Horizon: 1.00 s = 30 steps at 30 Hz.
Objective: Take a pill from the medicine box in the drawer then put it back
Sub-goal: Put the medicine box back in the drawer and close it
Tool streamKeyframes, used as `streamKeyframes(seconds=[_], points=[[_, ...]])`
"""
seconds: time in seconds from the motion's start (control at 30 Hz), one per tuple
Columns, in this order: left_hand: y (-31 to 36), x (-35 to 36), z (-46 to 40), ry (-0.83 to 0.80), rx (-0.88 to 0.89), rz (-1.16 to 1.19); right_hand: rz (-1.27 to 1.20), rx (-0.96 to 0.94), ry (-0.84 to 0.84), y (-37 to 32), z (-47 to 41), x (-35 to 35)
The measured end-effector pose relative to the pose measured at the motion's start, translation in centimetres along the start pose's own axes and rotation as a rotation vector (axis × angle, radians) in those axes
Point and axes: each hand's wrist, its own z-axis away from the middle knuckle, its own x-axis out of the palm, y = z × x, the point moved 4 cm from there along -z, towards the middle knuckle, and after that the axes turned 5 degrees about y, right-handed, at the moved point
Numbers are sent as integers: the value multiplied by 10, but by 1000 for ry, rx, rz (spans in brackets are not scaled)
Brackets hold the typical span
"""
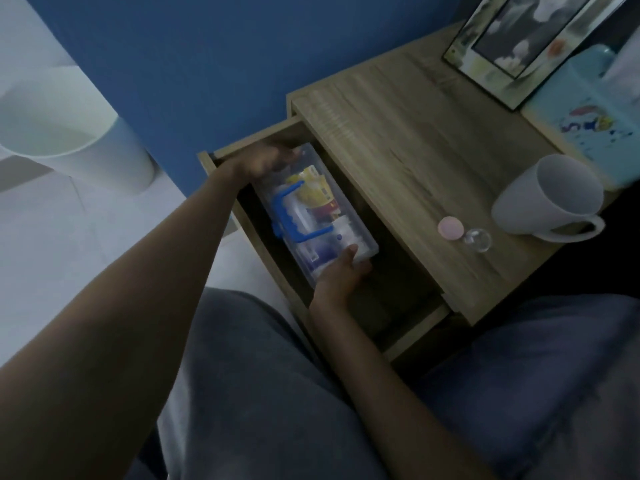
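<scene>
A clear plastic medicine box [323, 209] with a blue handle lies inside the open wooden drawer [415, 336] of the bedside table. Coloured packets and bottles show through its lid, which looks closed. My left hand [266, 161] grips the far end of the box. My right hand [343, 271] grips its near end, thumb on top. No pill is visible in either hand.
On the tabletop [415, 150] stand a white mug [550, 199], a small glass bottle with a pink cap [464, 233], a light blue box [595, 123] and a framed picture [519, 39]. A white bin [69, 133] stands on the floor at left.
</scene>
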Motion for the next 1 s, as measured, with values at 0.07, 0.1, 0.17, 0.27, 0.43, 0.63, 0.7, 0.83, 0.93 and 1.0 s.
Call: streamKeyframes(seconds=[0.07,0.1,0.17,0.27,0.43,0.63,0.7,0.83,0.93,1.0], points=[[-4,4,-3,-14,-3,-7,15,19,13,4,-6,1],[-8,5,-6,-11,-22,-2,23,27,17,5,-9,2],[-15,7,-9,-4,-65,-20,44,44,18,5,-15,4],[-19,11,-11,-30,-91,-44,52,41,21,7,-19,5],[-17,16,-6,-33,-93,-37,13,30,-12,4,-19,3],[0,15,25,125,31,-261,84,-181,-177,-18,-3,-11],[2,10,44,230,50,-378,163,-354,-312,-30,13,-16],[-5,-9,86,530,21,-578,484,-912,-415,-69,27,-11],[-17,-4,106,517,-279,-490,965,-1176,-328,-95,-1,13],[-20,8,109,449,-340,-300,1210,-1192,-314,-105,-24,25]])
